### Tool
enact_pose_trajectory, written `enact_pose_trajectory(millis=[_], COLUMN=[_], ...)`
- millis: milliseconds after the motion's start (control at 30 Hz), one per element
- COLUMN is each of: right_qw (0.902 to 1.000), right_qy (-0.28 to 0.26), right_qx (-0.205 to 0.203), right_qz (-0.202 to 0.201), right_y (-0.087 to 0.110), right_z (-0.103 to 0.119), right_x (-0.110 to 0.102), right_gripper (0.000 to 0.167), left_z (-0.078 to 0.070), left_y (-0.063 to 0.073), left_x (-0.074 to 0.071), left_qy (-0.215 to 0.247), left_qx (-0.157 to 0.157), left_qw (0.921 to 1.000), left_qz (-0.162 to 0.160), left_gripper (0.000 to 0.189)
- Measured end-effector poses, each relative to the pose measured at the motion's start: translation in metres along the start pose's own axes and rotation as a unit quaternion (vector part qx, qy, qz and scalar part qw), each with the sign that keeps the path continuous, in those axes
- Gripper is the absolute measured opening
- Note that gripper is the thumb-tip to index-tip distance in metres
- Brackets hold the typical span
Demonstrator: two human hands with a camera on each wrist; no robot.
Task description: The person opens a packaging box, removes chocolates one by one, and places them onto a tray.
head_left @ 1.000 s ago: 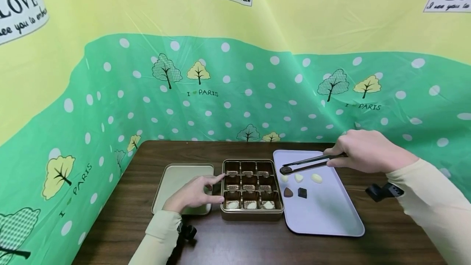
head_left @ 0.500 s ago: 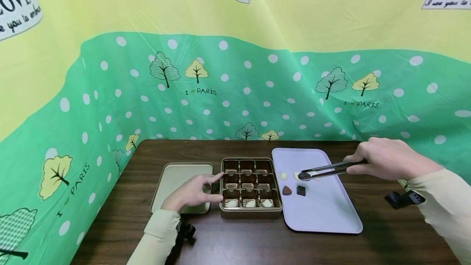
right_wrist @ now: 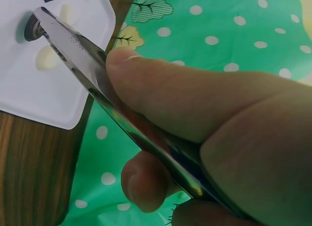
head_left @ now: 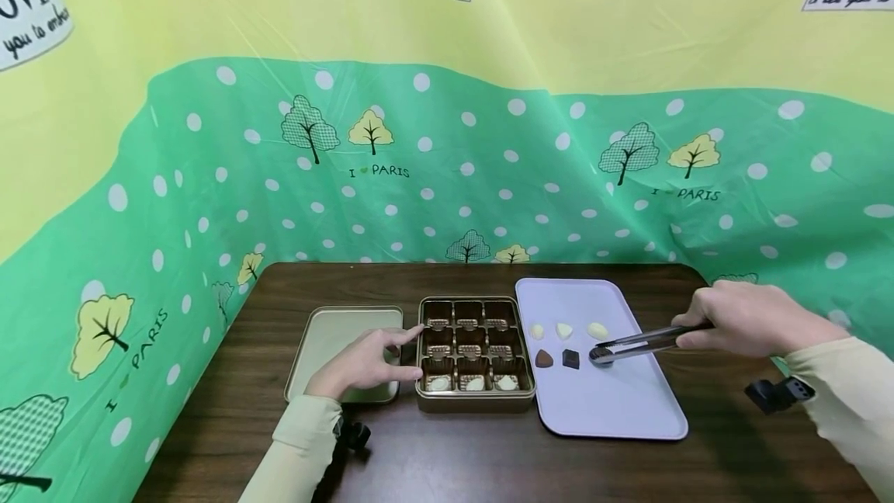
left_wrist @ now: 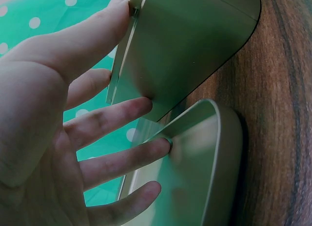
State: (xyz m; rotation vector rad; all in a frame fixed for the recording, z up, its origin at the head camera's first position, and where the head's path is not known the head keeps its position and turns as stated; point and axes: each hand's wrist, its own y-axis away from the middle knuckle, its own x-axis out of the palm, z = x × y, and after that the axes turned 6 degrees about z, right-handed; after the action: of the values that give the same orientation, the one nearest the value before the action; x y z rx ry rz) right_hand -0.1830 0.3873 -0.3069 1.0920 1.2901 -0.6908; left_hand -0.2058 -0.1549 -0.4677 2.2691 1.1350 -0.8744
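Box [head_left: 476, 404], white pieces [head_left: 475, 383] inside, tray [head_left: 621, 414] alongside

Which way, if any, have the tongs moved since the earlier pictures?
Yes: against the tray in the head view, the tongs have moved rightward and nearer the person.

Support: one dark wood-grain table [head_left: 461, 456]. You have three items directly on it. Below your left hand [head_left: 366, 363], partly covered by it, lies a shallow pale-gold lid [head_left: 349, 322]. Just right of that hand, touched by it, sits a bronze nine-compartment box [head_left: 476, 404]. Left of your right hand [head_left: 747, 319], just beside the box, lies a lavender tray [head_left: 615, 406].
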Motion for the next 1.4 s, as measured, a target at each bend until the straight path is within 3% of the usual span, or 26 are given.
enact_pose_trajectory(millis=[433, 933, 1400], right_qw=[1.0000, 0.9999, 0.9986], right_qy=[0.001, -0.004, -0.005], right_qx=[0.000, 0.008, -0.030], right_qz=[0.009, -0.007, -0.044], right_y=[-0.003, 0.001, -0.003], right_z=[-0.001, -0.001, 0.028], right_x=[0.005, -0.003, -0.018], right_gripper=[0.029, 0.042, 0.049], left_z=[-0.001, 0.001, 0.001], left_y=[0.000, 0.000, 0.001], left_x=[-0.001, -0.001, 0.000], left_qy=[-0.010, -0.019, -0.003], left_qx=[0.007, 0.014, 0.012], left_qw=[0.9999, 0.9997, 0.9999], left_qz=[-0.003, -0.003, 0.000], left_gripper=[0.085, 0.085, 0.085])
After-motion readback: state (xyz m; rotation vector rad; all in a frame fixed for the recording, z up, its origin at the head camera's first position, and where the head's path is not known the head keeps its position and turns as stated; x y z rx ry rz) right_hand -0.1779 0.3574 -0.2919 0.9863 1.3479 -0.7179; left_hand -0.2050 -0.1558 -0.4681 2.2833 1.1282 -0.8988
